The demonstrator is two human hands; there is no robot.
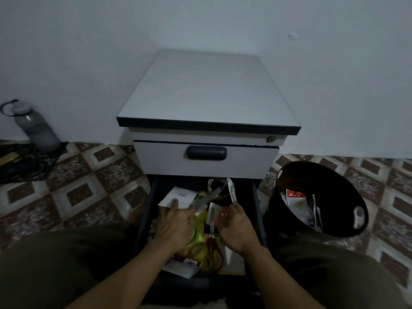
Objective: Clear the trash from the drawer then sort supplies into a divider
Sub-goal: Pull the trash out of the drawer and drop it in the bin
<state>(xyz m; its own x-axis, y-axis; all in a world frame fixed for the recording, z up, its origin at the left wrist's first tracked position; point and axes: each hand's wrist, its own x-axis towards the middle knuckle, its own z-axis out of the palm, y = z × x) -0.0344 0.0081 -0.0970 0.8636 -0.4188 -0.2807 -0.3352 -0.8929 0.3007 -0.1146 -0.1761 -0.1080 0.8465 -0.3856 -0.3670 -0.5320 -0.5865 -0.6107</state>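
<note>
Single view, recorded from a wide-angle camera worn on the head. The lens is aimed forward and steeply down, facing a pale painted wall (66, 52). A light grey drawer cabinet with a black-edged top (207, 90) is centred. Its open dark lower drawer (256, 197) lies just below the lens, within arm's reach. The left hand (176, 221) and right hand (236, 221) are seen close, from above and behind. A round black plastic waste bin (347, 186) is framed at right and a grey plastic water bottle (35, 128) at far left, on the brown patterned tile floor (89, 175).
</note>
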